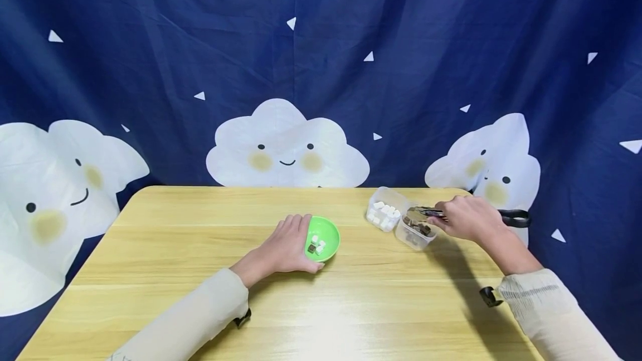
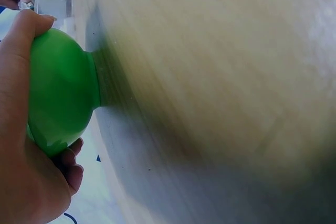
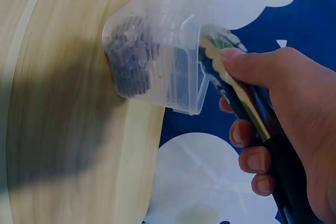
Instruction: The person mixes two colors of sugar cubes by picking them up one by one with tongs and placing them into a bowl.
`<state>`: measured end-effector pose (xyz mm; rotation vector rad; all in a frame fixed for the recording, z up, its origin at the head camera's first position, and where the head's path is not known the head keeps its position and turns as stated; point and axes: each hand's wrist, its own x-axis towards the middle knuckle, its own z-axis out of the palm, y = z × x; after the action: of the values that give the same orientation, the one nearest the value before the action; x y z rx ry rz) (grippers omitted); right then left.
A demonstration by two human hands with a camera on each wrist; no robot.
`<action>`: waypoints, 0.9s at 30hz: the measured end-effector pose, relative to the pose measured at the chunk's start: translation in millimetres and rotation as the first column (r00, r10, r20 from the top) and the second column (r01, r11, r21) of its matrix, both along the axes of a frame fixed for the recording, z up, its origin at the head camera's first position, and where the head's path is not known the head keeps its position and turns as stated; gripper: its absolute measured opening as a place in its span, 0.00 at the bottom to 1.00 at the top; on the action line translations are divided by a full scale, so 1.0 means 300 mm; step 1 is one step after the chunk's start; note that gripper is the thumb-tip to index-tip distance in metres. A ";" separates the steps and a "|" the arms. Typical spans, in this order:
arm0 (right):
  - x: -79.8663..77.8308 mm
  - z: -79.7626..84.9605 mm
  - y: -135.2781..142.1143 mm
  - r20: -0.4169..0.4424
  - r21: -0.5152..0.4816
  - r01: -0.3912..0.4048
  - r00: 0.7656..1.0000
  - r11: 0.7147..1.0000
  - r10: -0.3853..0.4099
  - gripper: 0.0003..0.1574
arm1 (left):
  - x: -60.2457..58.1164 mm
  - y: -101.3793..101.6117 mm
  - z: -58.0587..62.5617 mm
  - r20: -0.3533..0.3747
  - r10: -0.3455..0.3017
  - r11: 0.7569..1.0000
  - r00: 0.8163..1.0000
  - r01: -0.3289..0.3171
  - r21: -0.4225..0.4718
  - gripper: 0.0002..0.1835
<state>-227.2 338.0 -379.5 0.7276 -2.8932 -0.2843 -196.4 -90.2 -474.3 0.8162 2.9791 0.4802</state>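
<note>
My left hand (image 1: 287,245) grips a small green bowl (image 1: 328,232) by its side, thumb at the near rim and fingers around the far side. Inside the bowl lie several white cubes (image 1: 320,249) and a dark brown one (image 1: 312,248). In my right hand (image 1: 468,217) is a pair of metal tongs (image 2: 26,4) with black handles (image 3: 286,177). The tong tips reach over the mouth of a clear plastic container (image 3: 184,77) that holds dark brown pieces (image 3: 131,56). Whether the tips pinch a piece, I cannot tell.
A second clear container (image 1: 373,210) with white cubes (image 1: 386,213) stands against the brown pieces' container, on its left. Both sit toward the back right of the wooden table (image 1: 200,227). Behind the table's back edge hangs a dark blue curtain (image 1: 241,60) with clouds.
</note>
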 end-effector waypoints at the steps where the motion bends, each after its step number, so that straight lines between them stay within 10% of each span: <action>1: -0.001 -0.001 0.000 0.004 0.004 0.003 1.000 1.000 -0.004 0.23 | 0.000 0.000 0.000 -0.001 -0.001 1.000 1.000 0.001 -0.002 0.64; 27: -0.030 -0.002 -0.077 0.077 0.158 -0.020 0.997 0.987 0.007 0.28 | -0.001 -0.001 -0.005 -0.007 0.000 1.000 1.000 0.000 0.001 0.65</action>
<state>-236.3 314.8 -380.0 0.7992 -2.9618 -0.5004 -196.9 -90.5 -475.7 0.8206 2.9855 0.4798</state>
